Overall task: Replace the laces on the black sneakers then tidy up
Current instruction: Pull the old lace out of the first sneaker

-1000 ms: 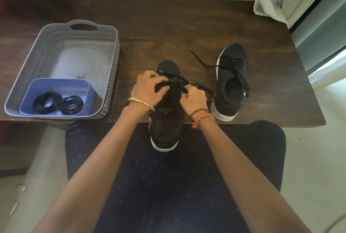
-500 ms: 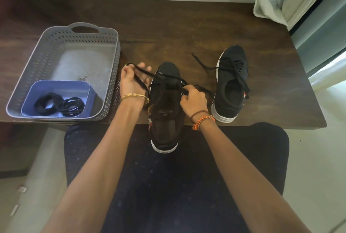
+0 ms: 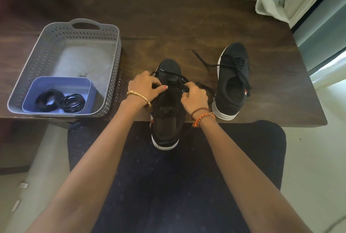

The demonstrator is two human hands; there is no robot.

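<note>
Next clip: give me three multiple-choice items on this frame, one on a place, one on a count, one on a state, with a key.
1. Where is the blue tub?
A. inside the grey basket
B. on the floor
C. beside the far sneaker

2. How many sneakers show?
A. one
B. two
C. three

3. What are the hands doing?
A. hanging idle
B. both working the lace on the near sneaker
C. lifting the basket

Key: 1 A, the tub sits in the basket's near corner. 2 B, one near, one far. 3 B, left hand and right hand pinch at the lace.

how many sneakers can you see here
2. One sneaker hangs over the table's near edge, under both hands; the other sneaker stands on the table to its right. None looks hidden.
</note>
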